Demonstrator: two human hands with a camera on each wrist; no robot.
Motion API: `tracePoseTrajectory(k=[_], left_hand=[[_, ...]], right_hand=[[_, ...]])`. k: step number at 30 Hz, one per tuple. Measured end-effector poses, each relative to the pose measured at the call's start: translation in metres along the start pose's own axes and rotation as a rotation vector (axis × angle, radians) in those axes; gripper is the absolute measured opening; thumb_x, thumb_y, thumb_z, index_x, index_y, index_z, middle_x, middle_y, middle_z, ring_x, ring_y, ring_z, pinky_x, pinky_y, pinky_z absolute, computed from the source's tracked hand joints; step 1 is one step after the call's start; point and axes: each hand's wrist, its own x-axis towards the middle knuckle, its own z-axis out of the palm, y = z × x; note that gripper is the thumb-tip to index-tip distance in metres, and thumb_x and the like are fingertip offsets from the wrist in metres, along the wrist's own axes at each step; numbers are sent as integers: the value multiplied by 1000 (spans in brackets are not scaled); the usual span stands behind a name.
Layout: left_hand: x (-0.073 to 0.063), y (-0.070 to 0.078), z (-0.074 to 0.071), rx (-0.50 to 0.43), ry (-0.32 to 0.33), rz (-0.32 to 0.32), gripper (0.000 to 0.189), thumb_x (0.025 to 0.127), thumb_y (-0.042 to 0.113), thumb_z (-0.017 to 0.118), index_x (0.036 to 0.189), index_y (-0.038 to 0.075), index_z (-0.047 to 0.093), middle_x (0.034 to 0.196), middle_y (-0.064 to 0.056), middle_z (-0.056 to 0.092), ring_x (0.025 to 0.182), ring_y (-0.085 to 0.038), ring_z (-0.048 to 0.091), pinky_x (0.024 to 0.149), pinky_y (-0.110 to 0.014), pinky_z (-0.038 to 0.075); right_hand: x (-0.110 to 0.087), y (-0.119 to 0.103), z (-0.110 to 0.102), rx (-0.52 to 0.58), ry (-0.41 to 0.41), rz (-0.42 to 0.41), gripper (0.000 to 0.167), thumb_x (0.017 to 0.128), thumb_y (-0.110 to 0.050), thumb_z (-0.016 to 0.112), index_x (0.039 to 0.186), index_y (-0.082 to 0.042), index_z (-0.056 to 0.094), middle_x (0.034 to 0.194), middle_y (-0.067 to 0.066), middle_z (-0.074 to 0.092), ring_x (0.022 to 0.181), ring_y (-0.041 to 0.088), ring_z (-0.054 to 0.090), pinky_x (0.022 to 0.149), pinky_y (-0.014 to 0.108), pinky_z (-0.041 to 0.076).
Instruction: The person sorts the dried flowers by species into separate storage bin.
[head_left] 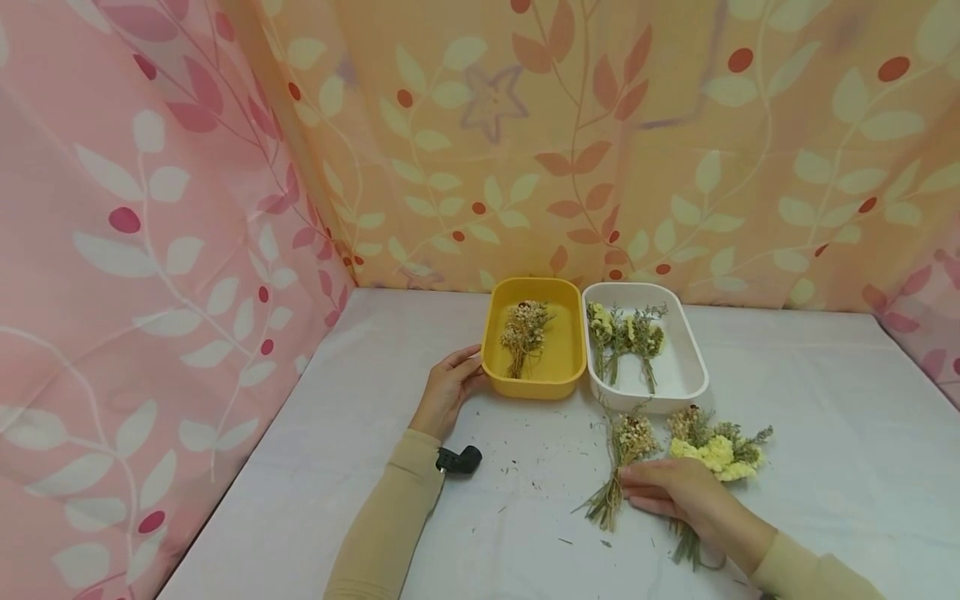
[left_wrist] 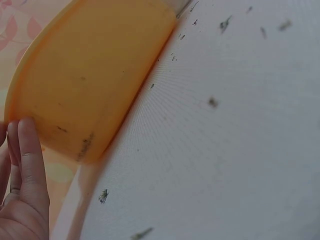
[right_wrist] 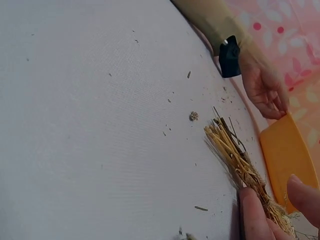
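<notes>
My left hand touches the left wall of a yellow tray, its fingers nearly straight against the side near the rim. A bunch of dried flowers with tan heads lies beside my right hand. In the right wrist view the fingers touch its stems, while the thumb stands a little apart. Under and behind the right hand is another dried bunch with pale yellow blooms; the hand partly hides its stems. One tan bunch lies inside the yellow tray.
Against the yellow tray stands a white tray with several small dried bunches. Plant crumbs are scattered over the white tabletop. Patterned curtains rise at the back and sides. A black device is strapped to the left wrist.
</notes>
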Motion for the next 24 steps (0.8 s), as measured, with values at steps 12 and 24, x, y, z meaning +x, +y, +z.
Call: tracePoseTrajectory(k=[12,24], left_hand=[[2,-1,-1,12,-1,1,33,95,6,64,128,4,65,117,-18,67,84,-12,68,80,-23,60],[2,-1,-1,7,1,7,33,95,5,65,128,2,65,111,-14,69,83,-11,68,79,-23,60]], right_hand=[[7,-9,7,-12,20,50,35,91,-20,73,115,5,68,89,6,77,81,16,76,78,28,62],[18,-12,17,-55,155,88,34,92,-20,72,115,4,71,80,11,77,70,18,76,70,32,63]])
